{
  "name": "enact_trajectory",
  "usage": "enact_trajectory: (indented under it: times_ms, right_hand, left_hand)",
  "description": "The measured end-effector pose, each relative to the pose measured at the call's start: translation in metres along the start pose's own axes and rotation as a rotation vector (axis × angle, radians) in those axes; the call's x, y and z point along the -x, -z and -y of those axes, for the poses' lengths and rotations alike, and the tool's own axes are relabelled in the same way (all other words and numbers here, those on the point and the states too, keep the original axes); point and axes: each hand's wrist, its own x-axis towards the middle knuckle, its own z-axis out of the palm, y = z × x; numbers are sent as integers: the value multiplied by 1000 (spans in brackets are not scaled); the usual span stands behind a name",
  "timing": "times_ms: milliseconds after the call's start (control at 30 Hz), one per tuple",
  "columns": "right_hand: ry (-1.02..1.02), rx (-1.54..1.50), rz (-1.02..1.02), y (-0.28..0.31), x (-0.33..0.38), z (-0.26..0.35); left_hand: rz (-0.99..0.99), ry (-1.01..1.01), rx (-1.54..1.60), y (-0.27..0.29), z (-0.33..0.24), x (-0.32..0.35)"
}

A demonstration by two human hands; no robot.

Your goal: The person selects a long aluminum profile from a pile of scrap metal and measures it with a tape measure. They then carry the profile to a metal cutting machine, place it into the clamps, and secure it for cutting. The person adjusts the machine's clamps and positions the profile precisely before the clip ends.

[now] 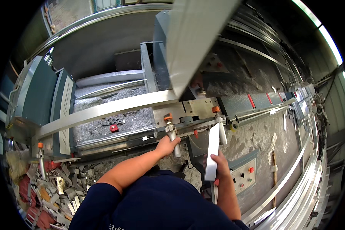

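Note:
My left hand (168,145) is closed around the lower metal barrel of a clamp cylinder (173,135) with an orange top, at the front of the cutting machine. In my right hand (222,165) is a short, pale aluminium profile (212,153), held upright and slightly tilted, its upper end next to a second clamp cylinder (221,132). A long aluminium bar (111,109) stretches from the grey machine head (38,92) on the left to the machine's metal bed plate (163,117). Some fingers of both hands are hidden.
A large pale panel (195,42) rises at the top centre. Metal chips cover the bed, where a red tape measure (114,128) lies. Offcuts (67,188) are heaped lower left. A control box (244,174) with buttons stands right of my right arm, near long profiles (295,195).

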Motion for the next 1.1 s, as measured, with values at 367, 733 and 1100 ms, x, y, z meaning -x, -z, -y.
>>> enact_trajectory:
  times_ms: [367,733,1100]
  right_hand:
    - [305,637,-241,-13,-146,90]
    - [526,1534,-453,-41,-169,74]
    - [412,488,-283,-62,-128,-57]
  left_hand:
    - [120,216,-2,23,-51,26]
    - [250,338,132,38,-55,21]
    - [244,324,144,39,-51,13]
